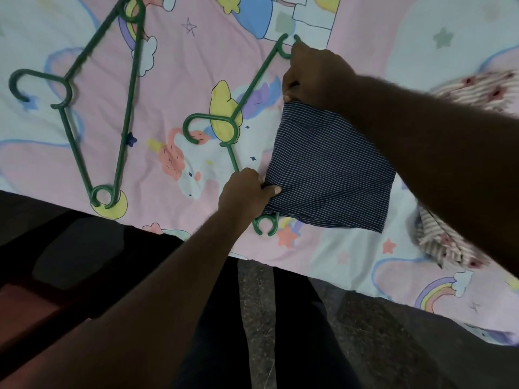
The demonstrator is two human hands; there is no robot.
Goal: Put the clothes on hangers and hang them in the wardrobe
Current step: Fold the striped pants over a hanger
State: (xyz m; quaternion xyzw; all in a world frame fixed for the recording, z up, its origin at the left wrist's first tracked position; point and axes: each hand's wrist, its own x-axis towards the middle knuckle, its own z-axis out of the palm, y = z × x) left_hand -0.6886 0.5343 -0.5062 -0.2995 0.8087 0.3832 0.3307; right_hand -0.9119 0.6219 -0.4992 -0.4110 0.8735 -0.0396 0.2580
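A folded navy cloth with thin white stripes (pixel 328 169) lies on the bed, draped over the bar side of a green plastic hanger (pixel 254 80). My left hand (pixel 247 195) pinches the cloth's near left corner beside the hanger's lower arm. My right hand (pixel 314 74) grips the cloth's far corner close to the hanger's upper end loop. The hanger's hook points left. Its bar is hidden under the cloth. A second green hanger (pixel 92 108) lies bare to the left.
The bed has a pink sheet with unicorns and rainbows (pixel 174 66); its edge runs diagonally in front of me. A red-and-white striped garment (pixel 455 248) lies crumpled at the right. Dark speckled floor (pixel 351 332) and my dark trousers are below.
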